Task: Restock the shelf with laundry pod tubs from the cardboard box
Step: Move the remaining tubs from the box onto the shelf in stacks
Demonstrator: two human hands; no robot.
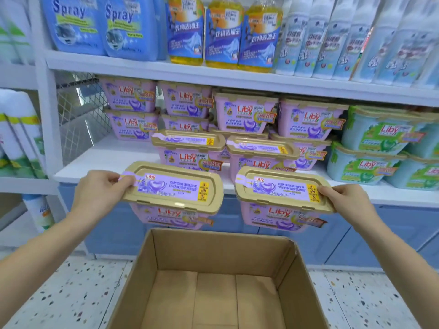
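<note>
My left hand (101, 193) grips the left end of a pink laundry pod tub with a gold lid (173, 189). My right hand (345, 200) grips the right end of a second pink tub (280, 193). Both tubs hang in the air side by side, just in front of and below the white shelf edge (78, 173). Below them the open cardboard box (213, 248) stands on the floor, and its inside shows only bare cardboard. On the shelf, several matching pink tubs (244, 112) are stacked, with two more (190, 148) at the front.
Green and blue pod tubs (380, 136) fill the shelf's right side. The left front part of the shelf shows bare white board beside a wire mesh divider (80, 115). Bottles line the shelf above (221, 32). Speckled floor (71, 293) surrounds the box.
</note>
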